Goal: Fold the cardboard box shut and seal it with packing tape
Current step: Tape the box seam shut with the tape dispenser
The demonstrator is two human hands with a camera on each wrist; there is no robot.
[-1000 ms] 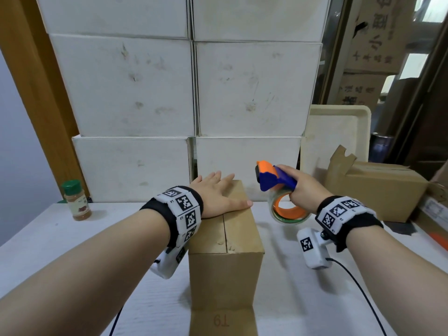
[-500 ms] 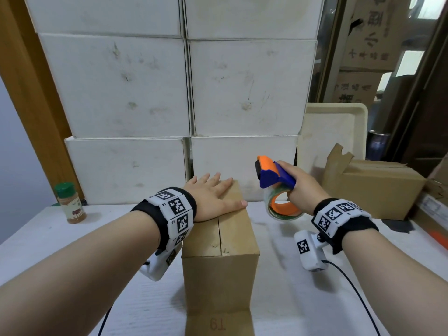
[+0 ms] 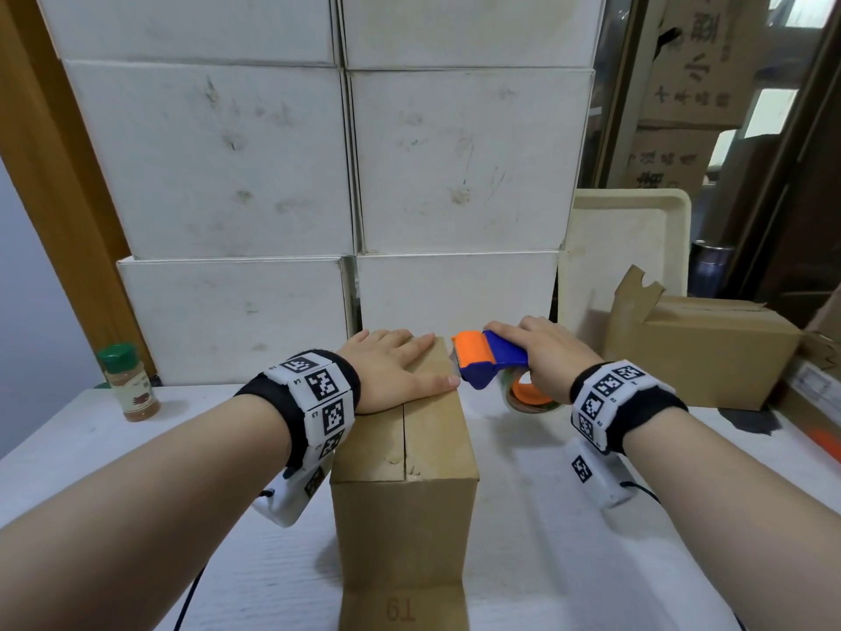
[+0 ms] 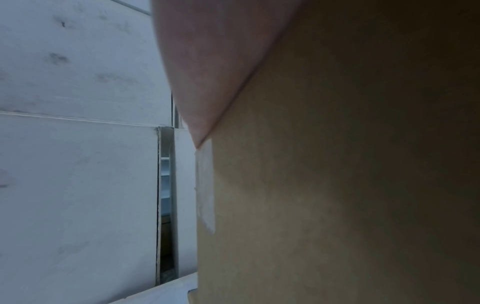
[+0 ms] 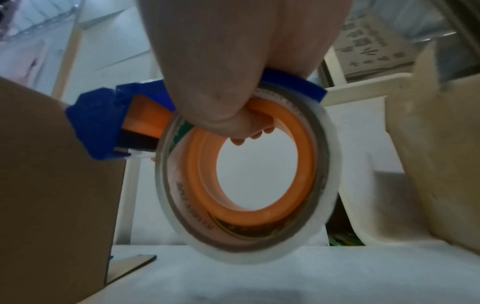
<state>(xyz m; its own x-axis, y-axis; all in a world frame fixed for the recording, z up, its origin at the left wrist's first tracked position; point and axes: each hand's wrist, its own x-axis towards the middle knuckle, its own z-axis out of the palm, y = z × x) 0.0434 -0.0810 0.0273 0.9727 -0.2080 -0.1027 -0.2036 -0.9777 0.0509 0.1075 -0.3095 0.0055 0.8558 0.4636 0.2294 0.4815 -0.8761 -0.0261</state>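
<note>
Brown cardboard box [image 3: 405, 453] stands mid-table w/ flaps folded shut; left hand [image 3: 391, 371] lies flat, fingers straight, on its far top, holding both flaps down. Just right of the box's far corner, right hand [image 3: 546, 357] is clenched around a blue-orange tape dispenser [image 3: 491, 364], nose nearly touching. Risk: tape could start off the centre seam, or flaps spring up if the palm lifts.

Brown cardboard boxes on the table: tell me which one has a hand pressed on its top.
The tall narrow box at centre front; the left hand lies flat on its closed flaps. The other box, back right, is untouched.
</note>
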